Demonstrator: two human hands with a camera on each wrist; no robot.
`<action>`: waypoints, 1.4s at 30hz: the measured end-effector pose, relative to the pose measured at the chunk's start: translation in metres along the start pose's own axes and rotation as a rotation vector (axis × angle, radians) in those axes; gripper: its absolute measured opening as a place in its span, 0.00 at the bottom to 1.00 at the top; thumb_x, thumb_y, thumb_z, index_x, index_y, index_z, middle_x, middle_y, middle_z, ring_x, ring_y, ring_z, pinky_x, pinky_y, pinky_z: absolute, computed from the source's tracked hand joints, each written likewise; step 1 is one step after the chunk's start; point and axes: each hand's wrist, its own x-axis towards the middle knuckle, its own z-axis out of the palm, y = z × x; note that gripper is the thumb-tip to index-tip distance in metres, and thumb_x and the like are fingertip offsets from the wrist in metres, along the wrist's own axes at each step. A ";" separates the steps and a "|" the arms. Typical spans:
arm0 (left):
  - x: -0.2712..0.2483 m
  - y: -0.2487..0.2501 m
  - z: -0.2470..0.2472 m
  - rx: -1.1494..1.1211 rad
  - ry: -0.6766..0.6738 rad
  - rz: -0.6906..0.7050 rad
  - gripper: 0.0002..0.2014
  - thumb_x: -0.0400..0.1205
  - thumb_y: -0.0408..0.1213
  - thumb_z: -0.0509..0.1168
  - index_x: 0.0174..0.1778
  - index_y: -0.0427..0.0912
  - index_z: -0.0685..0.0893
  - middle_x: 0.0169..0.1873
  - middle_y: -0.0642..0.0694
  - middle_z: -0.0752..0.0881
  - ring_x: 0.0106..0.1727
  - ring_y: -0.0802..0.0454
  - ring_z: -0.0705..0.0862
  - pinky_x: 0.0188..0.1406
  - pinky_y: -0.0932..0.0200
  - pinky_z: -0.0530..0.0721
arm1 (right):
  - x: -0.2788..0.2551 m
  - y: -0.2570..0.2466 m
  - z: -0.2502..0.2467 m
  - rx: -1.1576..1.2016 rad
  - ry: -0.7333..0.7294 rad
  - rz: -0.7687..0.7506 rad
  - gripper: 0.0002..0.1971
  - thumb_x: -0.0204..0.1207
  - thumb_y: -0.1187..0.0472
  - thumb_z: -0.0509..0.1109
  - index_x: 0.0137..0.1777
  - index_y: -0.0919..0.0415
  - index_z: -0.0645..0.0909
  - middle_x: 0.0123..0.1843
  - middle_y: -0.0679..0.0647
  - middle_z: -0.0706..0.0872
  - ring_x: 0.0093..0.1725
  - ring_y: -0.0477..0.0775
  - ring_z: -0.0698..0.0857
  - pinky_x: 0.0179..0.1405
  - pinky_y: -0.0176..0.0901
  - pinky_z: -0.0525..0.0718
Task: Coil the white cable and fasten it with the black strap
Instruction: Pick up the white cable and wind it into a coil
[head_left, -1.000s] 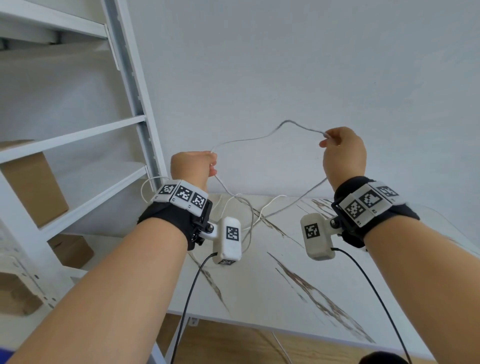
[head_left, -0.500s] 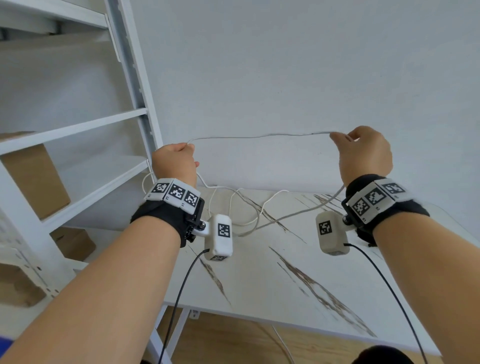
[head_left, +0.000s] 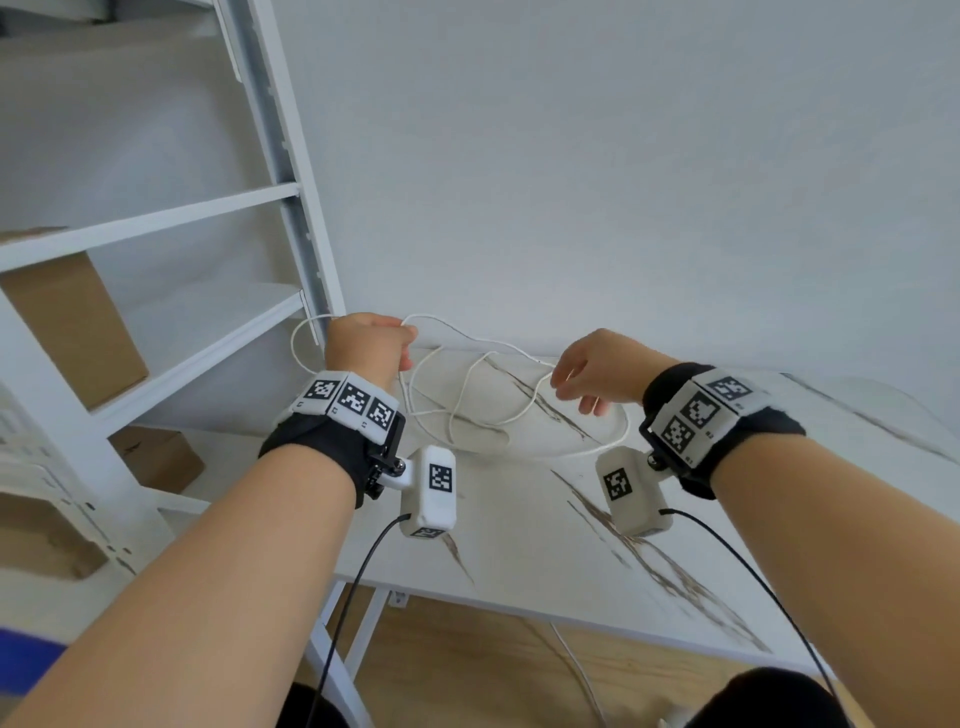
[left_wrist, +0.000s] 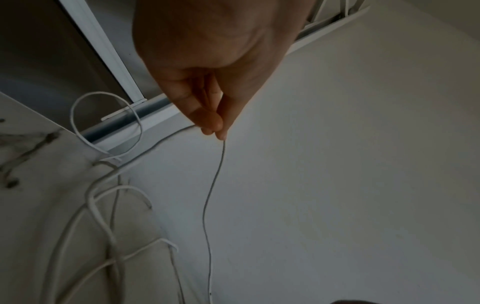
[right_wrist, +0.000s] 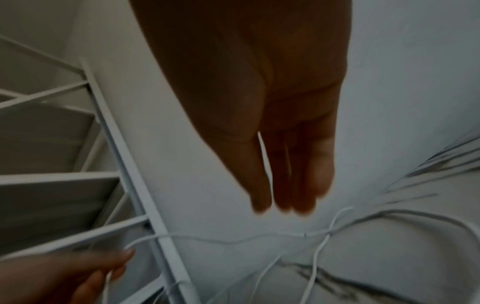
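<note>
The thin white cable (head_left: 488, 341) lies in loose loops on the marble-look table (head_left: 519, 545), with one strand lifted between my hands. My left hand (head_left: 400, 338) is raised by the shelf post. In the left wrist view this left hand (left_wrist: 215, 129) pinches the cable (left_wrist: 217, 174) between thumb and fingertips. My right hand (head_left: 576, 397) hovers just above the loops with its fingers hanging. In the right wrist view the right hand (right_wrist: 283, 205) shows straight fingers holding nothing, and the cable (right_wrist: 233, 241) runs below them. No black strap is in view.
A white metal shelf unit (head_left: 291, 130) stands at the left against the wall, with a cardboard box (head_left: 78, 322) on it and another box (head_left: 156, 457) lower down. Black wrist-camera leads hang below both forearms. The table's front edge is near me.
My right hand has let go of the cable, dropped and moved left toward the left hand. The strand that was stretched taut between the hands now sags. The left hand keeps its pinch.
</note>
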 end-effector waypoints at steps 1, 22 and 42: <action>0.002 -0.002 -0.002 -0.002 -0.001 0.002 0.06 0.74 0.27 0.74 0.35 0.39 0.84 0.24 0.44 0.82 0.12 0.61 0.77 0.37 0.55 0.86 | 0.000 -0.006 0.010 -0.040 -0.110 -0.025 0.07 0.74 0.63 0.74 0.51 0.58 0.88 0.43 0.59 0.93 0.38 0.54 0.92 0.44 0.45 0.91; -0.006 -0.008 -0.023 0.094 0.048 0.078 0.03 0.82 0.34 0.64 0.51 0.41 0.80 0.34 0.45 0.83 0.18 0.54 0.80 0.18 0.63 0.75 | -0.015 0.002 0.051 -0.384 -0.246 -0.019 0.14 0.72 0.68 0.71 0.53 0.52 0.87 0.41 0.50 0.84 0.27 0.49 0.82 0.27 0.37 0.81; -0.008 -0.012 -0.015 0.203 -0.029 0.064 0.03 0.78 0.36 0.71 0.44 0.41 0.84 0.31 0.46 0.85 0.23 0.50 0.81 0.28 0.62 0.77 | -0.010 -0.002 0.037 -0.431 -0.039 -0.032 0.13 0.78 0.55 0.70 0.54 0.66 0.86 0.57 0.58 0.88 0.57 0.58 0.85 0.54 0.45 0.80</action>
